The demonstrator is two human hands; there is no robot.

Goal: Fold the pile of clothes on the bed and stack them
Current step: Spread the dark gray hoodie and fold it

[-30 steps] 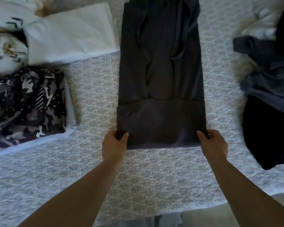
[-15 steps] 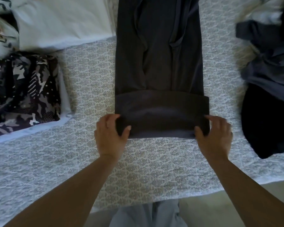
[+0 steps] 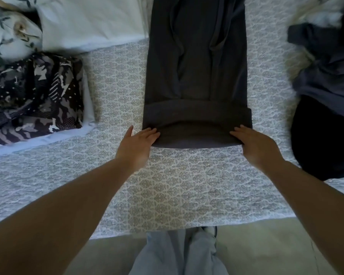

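Hands (image 3: pixel 136 144) (image 3: pixel 254 144) flat on dark garment's (image 3: pixel 197 76) rolled near edge

dark grey garment (image 3: pixel 197 76): matt soft cloth, faint fine stripes | bedspread (image 3: pixel 167 185): pale quilted cloth, raised ornamental pattern, rough-looking | camouflage-print garment (image 3: pixel 34 96) at 9 o'clock: smooth printed cloth | white folded cloth (image 3: pixel 87 20) at 11 o'clock: plain, matt | black garment (image 3: pixel 322 139) at 3 o'clock: matt cloth
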